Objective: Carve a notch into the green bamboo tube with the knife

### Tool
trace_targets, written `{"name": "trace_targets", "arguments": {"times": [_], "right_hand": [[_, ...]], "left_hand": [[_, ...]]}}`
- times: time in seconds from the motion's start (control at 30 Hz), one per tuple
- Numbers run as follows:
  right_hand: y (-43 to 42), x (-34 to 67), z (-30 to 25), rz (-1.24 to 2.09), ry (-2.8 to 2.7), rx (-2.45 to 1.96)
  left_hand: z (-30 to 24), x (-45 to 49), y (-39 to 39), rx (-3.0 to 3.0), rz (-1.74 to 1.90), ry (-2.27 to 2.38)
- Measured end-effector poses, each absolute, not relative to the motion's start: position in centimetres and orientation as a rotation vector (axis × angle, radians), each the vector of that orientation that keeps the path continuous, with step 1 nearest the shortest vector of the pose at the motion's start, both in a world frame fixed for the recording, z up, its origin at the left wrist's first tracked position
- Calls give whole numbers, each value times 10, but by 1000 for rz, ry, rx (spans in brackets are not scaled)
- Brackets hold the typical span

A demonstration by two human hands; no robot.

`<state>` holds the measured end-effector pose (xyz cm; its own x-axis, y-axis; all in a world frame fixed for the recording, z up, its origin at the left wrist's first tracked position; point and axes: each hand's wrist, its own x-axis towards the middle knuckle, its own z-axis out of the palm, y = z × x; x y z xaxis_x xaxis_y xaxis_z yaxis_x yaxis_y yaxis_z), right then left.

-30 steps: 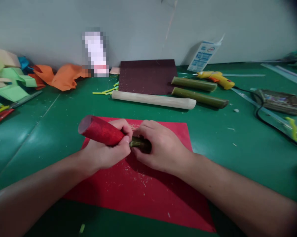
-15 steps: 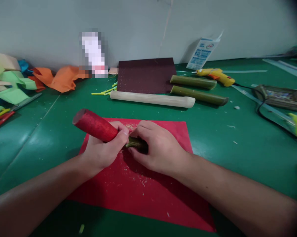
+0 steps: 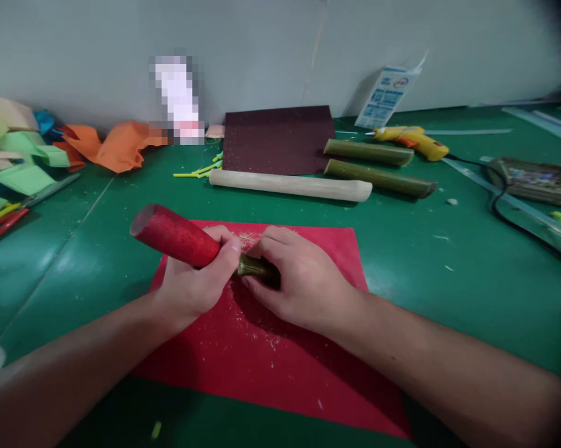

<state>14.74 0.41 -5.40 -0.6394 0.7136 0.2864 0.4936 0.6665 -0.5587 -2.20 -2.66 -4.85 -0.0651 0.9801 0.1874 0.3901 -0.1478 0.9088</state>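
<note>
My left hand (image 3: 194, 283) is wrapped round a red sheet rolled over a stick (image 3: 173, 238); the red-covered end points up and to the left. My right hand (image 3: 303, 283) grips the bare green bamboo end (image 3: 257, 269) of the same stick, fingers curled over it. Both hands rest above a red sheet (image 3: 271, 348) lying flat on the green table (image 3: 448, 292), with pale shavings scattered on it.
Behind lie a pale wooden stick (image 3: 290, 185), two green bamboo pieces (image 3: 378, 177), a dark maroon sheet (image 3: 278, 140) and a yellow glue gun (image 3: 411, 140) with a black cable. Coloured paper scraps (image 3: 28, 162) and red-handled scissors sit at the left. A wall closes off the back.
The red-wrapped end has shifted left and a little upward as my left hand slid along the stick. My right hand stays on the bamboo end.
</note>
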Motion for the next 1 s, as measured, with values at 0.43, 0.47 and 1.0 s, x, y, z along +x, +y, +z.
{"name": "trace_targets", "arguments": {"times": [0.43, 0.47, 1.0], "right_hand": [[4, 146, -58, 525, -2354, -966], [5, 146, -58, 520, -2343, -958], [8, 146, -58, 696, -2262, -960]], "left_hand": [[-43, -9, -21, 1640, 1137, 1498], [-46, -10, -20, 1671, 1104, 1480], [-60, -9, -18, 1698, 1224, 1561]]}}
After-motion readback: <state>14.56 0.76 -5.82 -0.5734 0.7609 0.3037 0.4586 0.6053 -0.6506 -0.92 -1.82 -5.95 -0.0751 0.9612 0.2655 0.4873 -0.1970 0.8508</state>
